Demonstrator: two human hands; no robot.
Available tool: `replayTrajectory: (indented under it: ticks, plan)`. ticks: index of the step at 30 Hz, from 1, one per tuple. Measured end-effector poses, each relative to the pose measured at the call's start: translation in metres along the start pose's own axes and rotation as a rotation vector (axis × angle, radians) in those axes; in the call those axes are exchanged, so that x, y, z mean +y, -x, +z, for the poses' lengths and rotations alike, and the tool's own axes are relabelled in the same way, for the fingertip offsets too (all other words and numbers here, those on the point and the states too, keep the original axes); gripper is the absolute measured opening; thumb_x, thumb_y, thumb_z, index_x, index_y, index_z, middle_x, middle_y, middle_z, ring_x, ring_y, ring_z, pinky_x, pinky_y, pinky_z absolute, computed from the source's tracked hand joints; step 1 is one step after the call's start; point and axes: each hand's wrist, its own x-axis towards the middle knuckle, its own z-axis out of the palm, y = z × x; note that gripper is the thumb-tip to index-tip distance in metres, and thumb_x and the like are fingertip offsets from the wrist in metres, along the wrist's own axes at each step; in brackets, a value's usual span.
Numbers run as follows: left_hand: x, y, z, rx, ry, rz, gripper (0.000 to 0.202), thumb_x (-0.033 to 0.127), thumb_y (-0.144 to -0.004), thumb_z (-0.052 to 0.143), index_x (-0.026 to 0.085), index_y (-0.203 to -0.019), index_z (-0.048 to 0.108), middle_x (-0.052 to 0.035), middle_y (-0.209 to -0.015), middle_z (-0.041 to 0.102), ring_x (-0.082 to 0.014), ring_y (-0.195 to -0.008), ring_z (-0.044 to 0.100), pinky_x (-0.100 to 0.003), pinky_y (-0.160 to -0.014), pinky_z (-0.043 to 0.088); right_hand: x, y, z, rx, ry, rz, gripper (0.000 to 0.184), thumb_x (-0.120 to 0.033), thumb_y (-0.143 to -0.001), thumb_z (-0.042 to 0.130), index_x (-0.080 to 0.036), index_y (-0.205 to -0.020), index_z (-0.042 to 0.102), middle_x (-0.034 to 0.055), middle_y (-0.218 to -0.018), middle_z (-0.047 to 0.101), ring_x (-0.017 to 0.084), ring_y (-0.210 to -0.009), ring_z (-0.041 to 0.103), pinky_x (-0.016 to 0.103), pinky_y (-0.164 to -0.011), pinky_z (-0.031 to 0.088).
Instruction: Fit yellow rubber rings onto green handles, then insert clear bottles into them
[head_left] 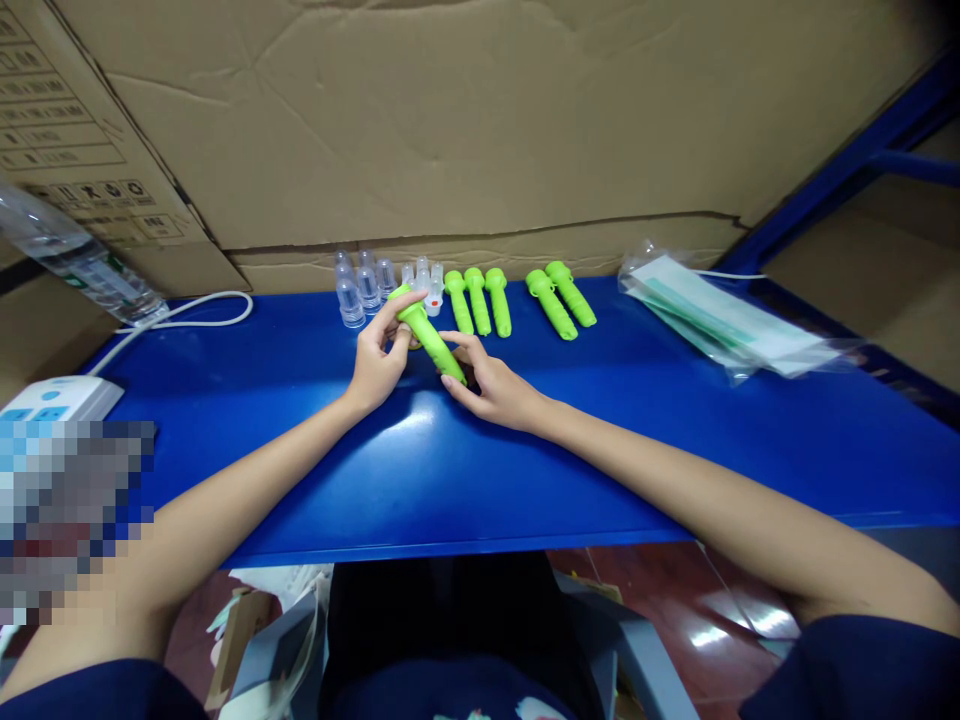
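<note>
Left hand (378, 367) and right hand (501, 388), half-curled, hold a green tube (433, 344).

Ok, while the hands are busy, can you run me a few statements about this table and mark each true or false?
1. The left hand and the right hand are both on one held green tube. True.
2. The right hand is at the tube's wide end. False: the left hand is there; the right hand is at the narrow end.
3. Five loose green tubes lie on the blue table. True.
4. The clear plastic package lies to the right of the loose green tubes. True.
5. The small clear containers stand to the right of that package. False: they stand to its left, beyond the loose green tubes.
</note>
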Motion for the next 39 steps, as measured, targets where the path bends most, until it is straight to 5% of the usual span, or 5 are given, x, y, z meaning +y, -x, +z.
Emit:
replayTrajectory:
  ticks: [7,15,20,25,39]
  plan:
    - [0.004,0.0,0.0,-0.03,-0.043,-0.04,0.034,0.029,-0.098,0.051,0.028,-0.131,0.06,-0.0038,-0.109,0.07,-0.0128,-0.077,0.067,-0.028,-0.073,0.059,0.0,0.0,0.0,-0.002,-0.033,0.013,0.051,-0.033,-0.1,0.047,-0.017,-0.143,0.027,0.0072,-0.097,0.065,0.017,-0.07,0.059,0.033,-0.068,0.049]
    - [0.01,0.0,0.003,-0.019,-0.055,-0.057,0.064,0.028,-0.1,0.049,0.032,-0.155,0.018,-0.0019,-0.091,0.072,-0.0141,-0.073,0.068,-0.031,-0.078,0.058,0.003,-0.002,-0.008,0.202,-0.123,0.118,0.046,-0.048,-0.102,0.043,-0.023,-0.139,0.033,0.0063,-0.095,0.068,0.018,-0.071,0.065,0.035,-0.071,0.055]
    - [0.004,-0.004,-0.008,-0.028,-0.317,-0.045,0.051,0.01,-0.087,0.054,0.022,-0.135,0.045,-0.0045,-0.101,0.072,-0.0129,-0.079,0.067,-0.027,-0.077,0.056,0.014,-0.006,-0.04,0.408,0.025,0.244,0.054,-0.057,-0.101,0.039,-0.024,-0.143,0.032,0.0107,-0.104,0.068,0.021,-0.07,0.068,0.037,-0.066,0.056]
    - [-0.002,-0.007,-0.017,-0.101,-0.533,-0.083,0.042,0.002,-0.078,0.055,0.017,-0.117,0.059,-0.0073,-0.109,0.072,-0.0189,-0.094,0.066,-0.038,-0.094,0.052,0.024,-0.008,-0.08,0.456,0.47,0.339,0.051,-0.051,-0.102,0.033,-0.02,-0.142,0.042,0.0145,-0.107,0.07,0.026,-0.083,0.07,0.041,-0.073,0.055]
    - [-0.002,-0.005,-0.017,-0.29,-0.68,-0.067,0.036,0.007,-0.082,0.058,0.021,-0.113,0.069,-0.0061,-0.117,0.074,-0.0283,-0.115,0.063,-0.048,-0.105,0.045,0.026,-0.011,-0.09,0.159,0.756,0.673,0.041,-0.036,-0.099,0.039,-0.014,-0.128,0.058,0.0217,-0.117,0.069,0.039,-0.1,0.065,0.046,-0.08,0.049]
